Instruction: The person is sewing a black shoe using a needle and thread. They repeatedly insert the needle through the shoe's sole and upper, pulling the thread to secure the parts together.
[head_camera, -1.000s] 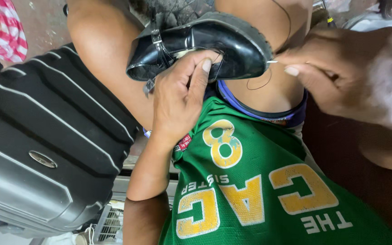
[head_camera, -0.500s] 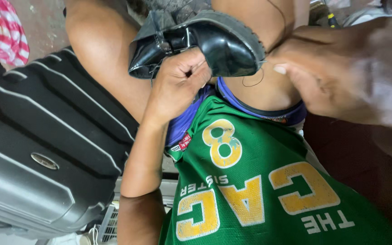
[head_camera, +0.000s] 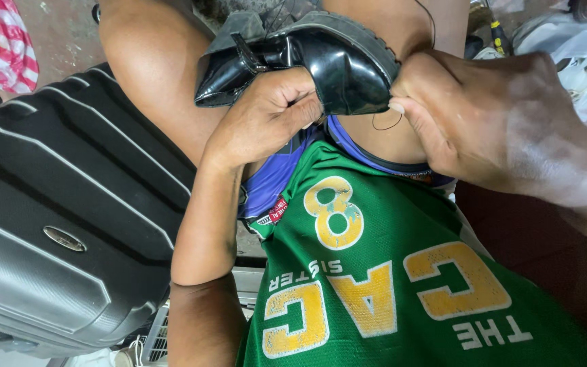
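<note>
A glossy black shoe with a thick ridged sole lies across my bare thighs, toe toward the right. My left hand grips its underside from below, fingers curled around the upper. My right hand pinches at the toe end of the sole, with a thin dark thread looping just below the fingertips. Whether a needle sits between those fingers is hidden. My green jersey with yellow print fills the lower middle.
A dark grey hard-shell suitcase stands close at my left. A red-and-white striped bag lies on the floor at top left. White plastic bags sit at top right. A small wire rack shows at the bottom.
My right hand has moved left onto the toe of the shoe. My left hand has curled tighter under the shoe, which has tilted slightly.
</note>
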